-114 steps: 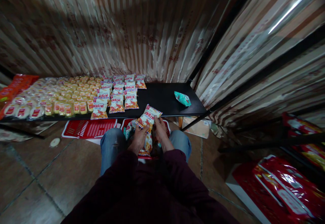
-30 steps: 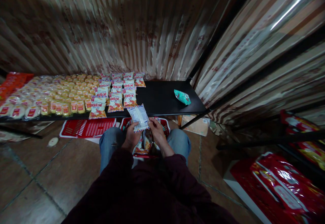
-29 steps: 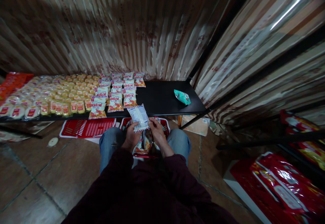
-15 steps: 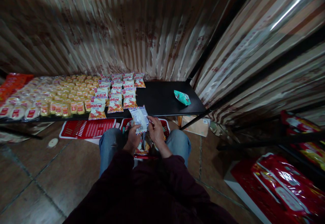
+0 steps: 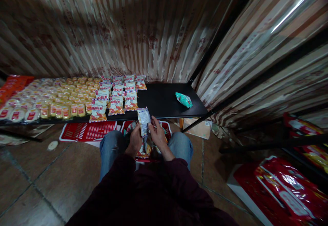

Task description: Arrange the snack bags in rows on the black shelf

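Note:
Both hands hold one small snack packet [image 5: 144, 119] upright above my knees, its pale back side toward me. My left hand [image 5: 135, 141] grips its lower left edge and my right hand [image 5: 157, 135] pinches its right edge. Under the hands a red basket [image 5: 166, 127] on the floor holds more such packets [image 5: 143, 150]. On the low black shelf [image 5: 164, 99] ahead, matching red-and-white packets [image 5: 117, 96] lie in rows.
Yellow small packs [image 5: 56, 97] fill the shelf's left part, orange bags at the far left. A single teal packet [image 5: 183, 100] lies on the shelf's right part. A second red basket [image 5: 88, 131] lies on the floor. Large red bags [image 5: 282, 188] sit at lower right.
The packet first showed its printed front, then its pale back; it has now turned more edge-on and upright between both hands. The hands stay above the basket.

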A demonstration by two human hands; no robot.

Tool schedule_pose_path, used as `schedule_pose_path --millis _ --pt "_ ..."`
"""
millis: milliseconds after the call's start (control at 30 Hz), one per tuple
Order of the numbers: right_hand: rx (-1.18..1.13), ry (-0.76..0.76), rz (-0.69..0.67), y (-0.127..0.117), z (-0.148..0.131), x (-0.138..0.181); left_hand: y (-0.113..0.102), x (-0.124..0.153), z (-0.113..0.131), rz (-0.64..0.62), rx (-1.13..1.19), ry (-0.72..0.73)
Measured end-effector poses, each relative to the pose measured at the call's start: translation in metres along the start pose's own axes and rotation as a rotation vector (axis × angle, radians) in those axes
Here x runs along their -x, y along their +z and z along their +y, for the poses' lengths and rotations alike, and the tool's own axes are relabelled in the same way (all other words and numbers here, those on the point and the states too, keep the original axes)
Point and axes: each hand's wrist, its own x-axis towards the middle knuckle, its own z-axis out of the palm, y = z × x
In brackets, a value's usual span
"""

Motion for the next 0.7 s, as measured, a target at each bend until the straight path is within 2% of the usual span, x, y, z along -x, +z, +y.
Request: schedule_pose_path --millis 100,400,700 --pt "0.005 0.016 0.002 -0.002 -0.005 0.001 0.004 0.001 0.003 -0.019 0.074 -0.039" --pt "0.003 0.041 -0.074 -0.005 -0.014 0.001 0.001 0.003 0.005 0.007 0.037 -0.079" --pt "-0.002 0.090 -0.026 -0.007 -0.013 -0.004 0.005 0.004 0.002 0.014 0.004 -0.059"
